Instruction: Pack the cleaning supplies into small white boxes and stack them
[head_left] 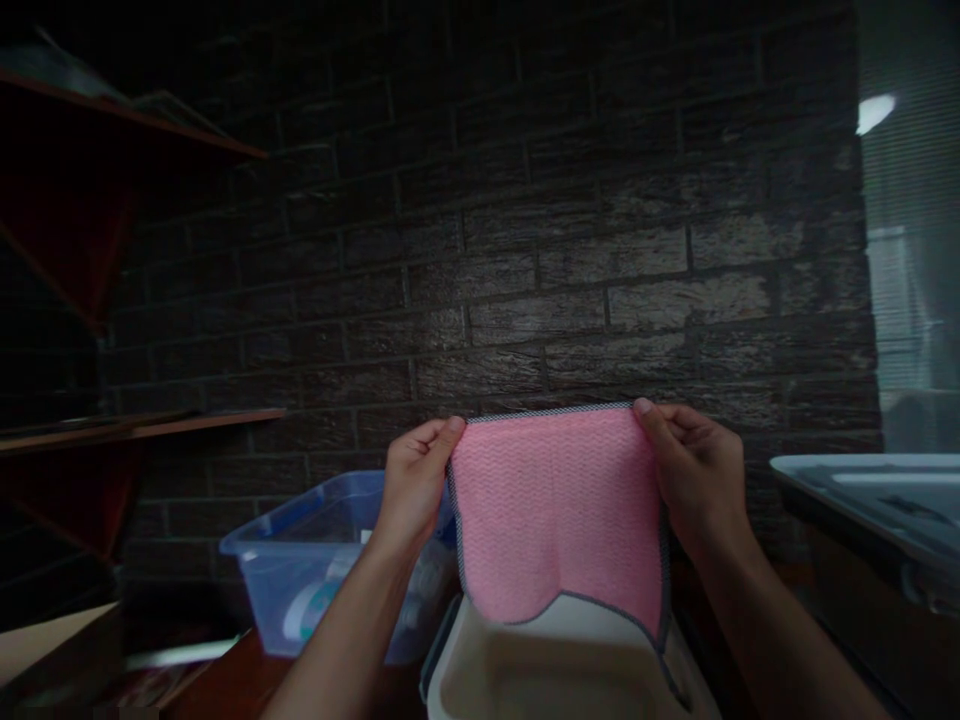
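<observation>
A pink cleaning cloth (555, 510) with a dark checked border hangs spread out between my two hands. My left hand (420, 465) pinches its upper left corner between thumb and fingers. At the upper right corner, my right hand (697, 460) grips it the same way. The cloth's top edge is stretched nearly straight, while its lower edge hangs in a wavy line. Directly beneath is a pale, open plastic bin (465, 665), whose far part the cloth partly hides.
Left of the bin stands a clear blue plastic tub (259, 590) with items inside. Wooden shelves (202, 422) jut out at the left, and a cardboard box (52, 640) sits below. A dark brick wall (480, 250) rises behind. At right is a white-rimmed lid or tray (862, 465).
</observation>
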